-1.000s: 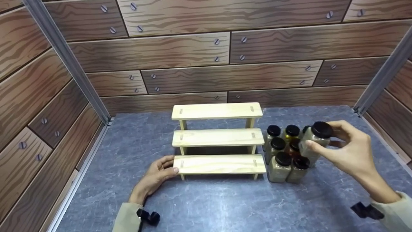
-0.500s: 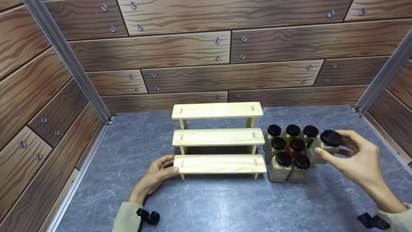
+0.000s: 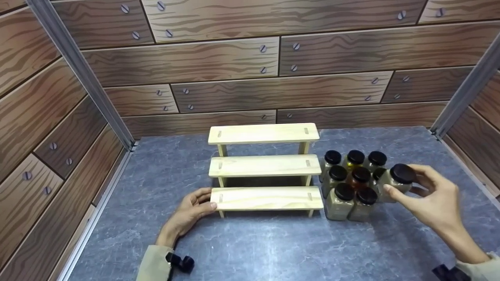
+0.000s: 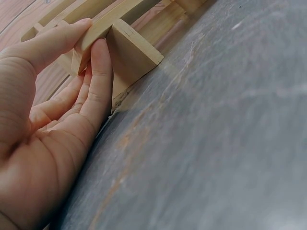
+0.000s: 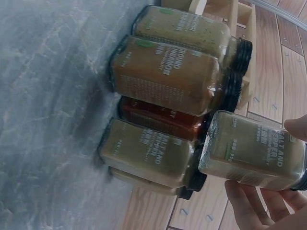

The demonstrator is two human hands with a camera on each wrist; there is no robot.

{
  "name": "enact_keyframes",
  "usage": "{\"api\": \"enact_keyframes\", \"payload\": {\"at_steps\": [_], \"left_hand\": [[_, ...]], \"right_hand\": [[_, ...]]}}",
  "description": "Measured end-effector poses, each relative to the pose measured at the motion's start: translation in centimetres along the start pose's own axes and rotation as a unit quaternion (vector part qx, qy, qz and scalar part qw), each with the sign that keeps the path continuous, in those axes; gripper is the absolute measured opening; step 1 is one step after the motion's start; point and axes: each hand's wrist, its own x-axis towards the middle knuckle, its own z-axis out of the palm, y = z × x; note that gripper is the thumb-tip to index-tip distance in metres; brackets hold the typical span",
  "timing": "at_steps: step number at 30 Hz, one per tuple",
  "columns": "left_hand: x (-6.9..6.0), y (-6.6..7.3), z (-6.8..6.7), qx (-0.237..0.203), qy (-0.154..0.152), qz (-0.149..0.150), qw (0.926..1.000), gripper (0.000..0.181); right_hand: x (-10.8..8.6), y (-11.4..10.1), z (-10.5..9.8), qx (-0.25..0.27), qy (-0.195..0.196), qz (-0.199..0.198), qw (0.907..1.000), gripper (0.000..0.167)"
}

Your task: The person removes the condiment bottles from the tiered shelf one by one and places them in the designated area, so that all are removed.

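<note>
A spice jar (image 3: 403, 174) with a black lid is gripped between the thumb and fingers of my right hand (image 3: 438, 197), at the right of the jar group. In the right wrist view this salt and pepper jar (image 5: 254, 152) is off the table, its base near lid height of the others. Several more black-lidded spice jars (image 3: 339, 206) stand close together, one with reddish contents (image 5: 160, 116). My left hand (image 3: 186, 214) pinches the left end of the lowest step on a pale three-step wooden rack (image 3: 265, 166); its thumb (image 4: 72, 34) lies on top, fingers underneath.
The grey marbled tabletop (image 3: 250, 249) spreads in front of the rack and jars. Wood-patterned walls (image 3: 234, 93) close off the back and both sides, with metal corner posts (image 3: 105, 105). The jars stand just right of the rack.
My right hand has carried the jar to the right and slightly lower, uncovering jars behind it. The left hand and the rack have stayed in place.
</note>
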Motion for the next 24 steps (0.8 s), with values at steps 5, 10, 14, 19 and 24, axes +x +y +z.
{"api": "enact_keyframes", "payload": {"at_steps": [5,10,14,19,24], "left_hand": [[-0.1,0.0,0.1,-0.001,0.005,-0.001,1.0,0.07],[0.0,0.0,0.0,0.005,0.002,0.001,1.0,0.07],[0.1,0.0,-0.1,0.012,-0.007,0.003,0.9999,0.069],[0.1,0.0,-0.1,0.008,-0.003,0.001,1.0,0.07],[0.0,-0.1,-0.1,0.007,-0.004,0.002,1.0,0.068]], "right_hand": [[-0.5,0.6,0.2,0.006,0.003,-0.003,1.0,0.058],[-1.3,1.2,0.4,0.013,0.009,0.01,0.9998,0.059],[-2.1,2.0,0.6,0.009,0.007,0.031,0.9995,0.061],[-3.0,3.3,1.0,0.018,0.002,0.045,0.9988,0.063],[-3.8,4.1,1.6,0.027,-0.005,0.052,0.9983,0.062]]}}
